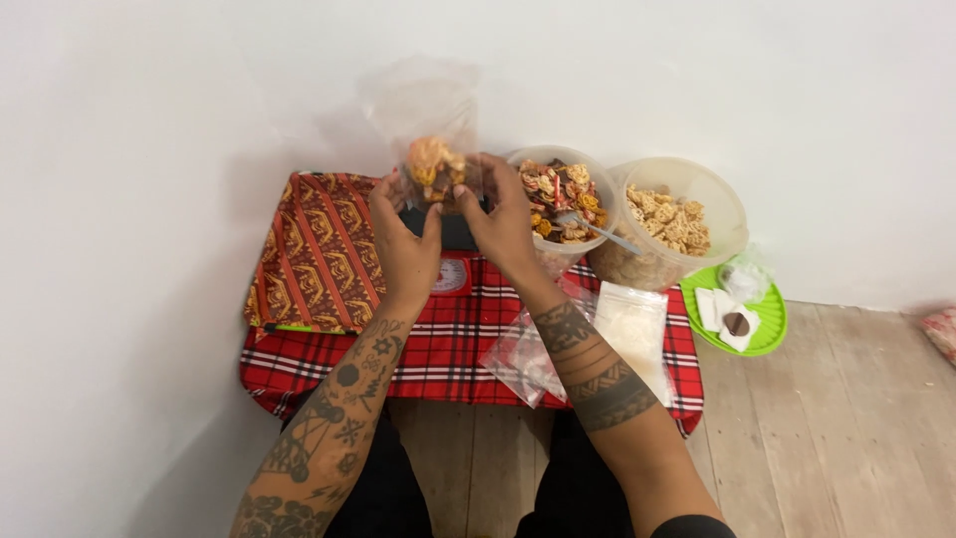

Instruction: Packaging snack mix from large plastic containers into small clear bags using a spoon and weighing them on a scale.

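Note:
I hold a clear plastic bag upright above the low table, with orange and brown snack pieces in its bottom. My left hand grips the bag's lower left side. On the bag's lower right side is my right hand, pinching it. Directly beneath the bag sits a small red kitchen scale, partly hidden by my hands.
A tub of mixed colourful crackers with a spoon stands beside a tub of pale crackers. Empty clear bags lie on the red plaid cloth. A patterned cloth is at left, a green lid at right.

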